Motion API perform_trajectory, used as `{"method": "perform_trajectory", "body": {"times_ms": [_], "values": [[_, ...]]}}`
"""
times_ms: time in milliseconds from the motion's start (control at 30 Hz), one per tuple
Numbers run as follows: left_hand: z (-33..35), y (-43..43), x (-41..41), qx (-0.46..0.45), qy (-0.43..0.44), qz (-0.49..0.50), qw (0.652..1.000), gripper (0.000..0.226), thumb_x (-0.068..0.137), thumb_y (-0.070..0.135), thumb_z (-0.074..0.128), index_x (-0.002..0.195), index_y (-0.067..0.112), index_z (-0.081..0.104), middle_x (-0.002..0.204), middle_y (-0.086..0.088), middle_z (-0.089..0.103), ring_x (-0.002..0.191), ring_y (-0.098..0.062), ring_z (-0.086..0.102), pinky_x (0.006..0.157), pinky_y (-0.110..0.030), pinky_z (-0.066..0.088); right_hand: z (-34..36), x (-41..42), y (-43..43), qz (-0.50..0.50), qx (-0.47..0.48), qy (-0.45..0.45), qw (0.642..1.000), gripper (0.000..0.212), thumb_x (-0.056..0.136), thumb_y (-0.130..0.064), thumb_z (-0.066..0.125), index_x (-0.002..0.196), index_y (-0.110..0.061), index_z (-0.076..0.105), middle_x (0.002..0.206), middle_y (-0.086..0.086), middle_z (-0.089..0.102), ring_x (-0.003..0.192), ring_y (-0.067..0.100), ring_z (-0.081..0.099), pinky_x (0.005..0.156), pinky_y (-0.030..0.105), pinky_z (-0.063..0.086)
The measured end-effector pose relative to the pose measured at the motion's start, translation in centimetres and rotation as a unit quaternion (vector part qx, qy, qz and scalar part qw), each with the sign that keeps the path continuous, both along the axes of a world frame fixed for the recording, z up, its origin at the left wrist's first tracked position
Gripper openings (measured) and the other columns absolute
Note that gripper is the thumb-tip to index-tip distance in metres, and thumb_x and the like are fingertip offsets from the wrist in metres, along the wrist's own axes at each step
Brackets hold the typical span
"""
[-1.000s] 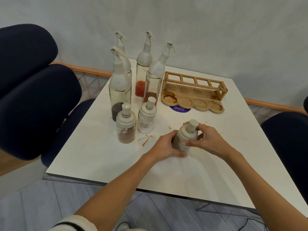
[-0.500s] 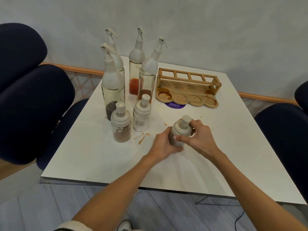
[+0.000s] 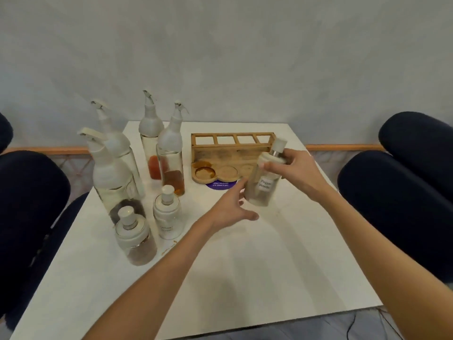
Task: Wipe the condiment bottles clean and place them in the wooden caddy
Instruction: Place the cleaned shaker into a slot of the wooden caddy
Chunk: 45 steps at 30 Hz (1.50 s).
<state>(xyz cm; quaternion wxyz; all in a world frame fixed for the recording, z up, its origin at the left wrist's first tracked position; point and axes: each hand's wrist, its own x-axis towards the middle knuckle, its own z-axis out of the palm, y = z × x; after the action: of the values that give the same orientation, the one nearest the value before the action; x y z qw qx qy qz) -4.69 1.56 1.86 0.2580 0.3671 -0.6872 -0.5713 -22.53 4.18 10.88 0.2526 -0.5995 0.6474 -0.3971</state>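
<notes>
My right hand (image 3: 300, 171) grips the top of a small pepper powder jar (image 3: 263, 190), lifted off the table and tilted in front of the wooden caddy (image 3: 230, 149). My left hand (image 3: 232, 207) hovers just left of and below the jar with relaxed fingers, holding nothing. The caddy stands at the back of the white table (image 3: 245, 266); its round slots hold no bottles and the leftmost slot carries a brown stain. Two more small jars (image 3: 136, 238) (image 3: 168, 214) and several tall spray bottles (image 3: 115, 173) stand at the left.
Dark blue chairs flank the table at the left (image 3: 29, 212) and right (image 3: 402, 197). A purple sticker (image 3: 220, 185) lies in front of the caddy. Small orange sauce smears (image 3: 169, 249) mark the table by the jars. A grey wall rises behind.
The pepper jar has been lifted off the table and carried back toward the caddy by my right hand. My left hand has let go of it. The camera has tilted up.
</notes>
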Motion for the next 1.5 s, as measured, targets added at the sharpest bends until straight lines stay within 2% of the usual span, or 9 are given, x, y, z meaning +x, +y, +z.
{"method": "perform_trajectory", "body": {"times_ms": [67,233,367,433,567,700,933,1300,1500], "values": [[1.7,-1.9,-1.7,-0.009,0.012,0.0,1.0,0.083,0.078,0.006,0.077,0.147,0.027,0.037,0.145,0.008,0.048,0.133,-0.011,0.046,0.11,-0.034,0.041,1.1,-1.8,-1.8,-0.002,0.001,0.016,1.0,0.019,0.075,-0.04,0.077,0.087,-0.03,0.067,0.084,-0.01,0.071,0.074,0.0,0.065,0.061,0.017,0.048],[5.8,-6.9,-5.6,-0.056,0.051,0.031,0.997,0.056,0.089,0.008,0.066,0.141,0.021,0.047,0.129,0.011,0.059,0.113,0.001,0.057,0.073,-0.009,0.051,2.6,-5.3,-6.8,0.019,-0.006,0.032,0.999,0.036,0.067,-0.049,0.079,0.092,-0.026,0.069,0.083,-0.009,0.071,0.078,0.008,0.067,0.067,0.026,0.053],[6.5,-10.9,-8.4,-0.063,0.057,0.059,0.995,0.057,0.085,0.007,0.071,0.136,0.021,0.051,0.132,0.008,0.06,0.118,-0.008,0.061,0.079,-0.021,0.055,3.0,-7.8,-11.0,0.057,-0.016,0.018,0.998,0.044,0.064,-0.042,0.084,0.1,-0.022,0.069,0.091,-0.008,0.072,0.085,0.006,0.067,0.068,0.021,0.052],[6.4,-12.6,-9.7,-0.073,0.046,0.077,0.993,0.06,0.082,0.007,0.075,0.135,0.021,0.052,0.131,0.008,0.061,0.118,-0.009,0.06,0.074,-0.019,0.056,2.6,-9.0,-13.2,0.072,-0.02,0.03,0.997,0.045,0.061,-0.04,0.085,0.099,-0.022,0.068,0.092,-0.006,0.072,0.088,0.009,0.067,0.074,0.027,0.055],[5.3,-15.1,-12.0,-0.085,0.028,0.11,0.99,0.057,0.082,0.004,0.075,0.133,0.016,0.053,0.13,0.004,0.061,0.116,-0.013,0.061,0.069,-0.015,0.055,1.4,-10.7,-15.9,0.096,-0.019,0.061,0.993,0.044,0.062,-0.032,0.087,0.099,-0.021,0.066,0.089,-0.009,0.068,0.083,0.006,0.062,0.063,0.012,0.044],[3.4,-16.9,-13.6,-0.079,-0.002,0.118,0.99,0.056,0.081,0.0,0.075,0.131,0.014,0.055,0.127,0.003,0.062,0.111,-0.015,0.065,0.073,-0.022,0.057,-0.8,-12.2,-17.8,0.109,-0.01,0.068,0.992,0.049,0.061,-0.035,0.087,0.103,-0.02,0.066,0.095,-0.006,0.068,0.086,0.008,0.061,0.064,0.012,0.043],[0.5,-17.8,-14.8,-0.063,-0.06,0.112,0.99,0.052,0.076,-0.003,0.079,0.12,0.017,0.058,0.111,0.011,0.065,0.101,-0.006,0.064,0.075,-0.015,0.053,-4.5,-13.8,-18.8,0.12,0.03,0.051,0.991,0.055,0.061,-0.035,0.088,0.109,-0.021,0.064,0.098,-0.008,0.066,0.084,0.004,0.059,0.059,0.006,0.038],[-2.4,-18.5,-15.7,-0.046,-0.099,0.111,0.988,0.068,0.075,-0.007,0.077,0.135,0.012,0.053,0.125,0.0,0.063,0.117,-0.024,0.06,0.099,-0.037,0.05,-7.4,-14.6,-19.3,0.122,0.071,0.042,0.989,0.057,0.063,-0.032,0.088,0.111,-0.015,0.064,0.102,-0.001,0.067,0.091,0.013,0.059,0.064,0.01,0.041],[-2.7,-18.3,-15.8,-0.03,-0.086,0.12,0.989,0.064,0.077,-0.007,0.077,0.131,0.018,0.054,0.118,0.006,0.065,0.11,-0.017,0.063,0.087,-0.023,0.054,-7.6,-14.6,-19.6,0.133,0.072,0.05,0.987,0.057,0.065,-0.031,0.087,0.114,-0.016,0.062,0.103,-0.001,0.067,0.092,0.015,0.06,0.063,0.011,0.04]]}}
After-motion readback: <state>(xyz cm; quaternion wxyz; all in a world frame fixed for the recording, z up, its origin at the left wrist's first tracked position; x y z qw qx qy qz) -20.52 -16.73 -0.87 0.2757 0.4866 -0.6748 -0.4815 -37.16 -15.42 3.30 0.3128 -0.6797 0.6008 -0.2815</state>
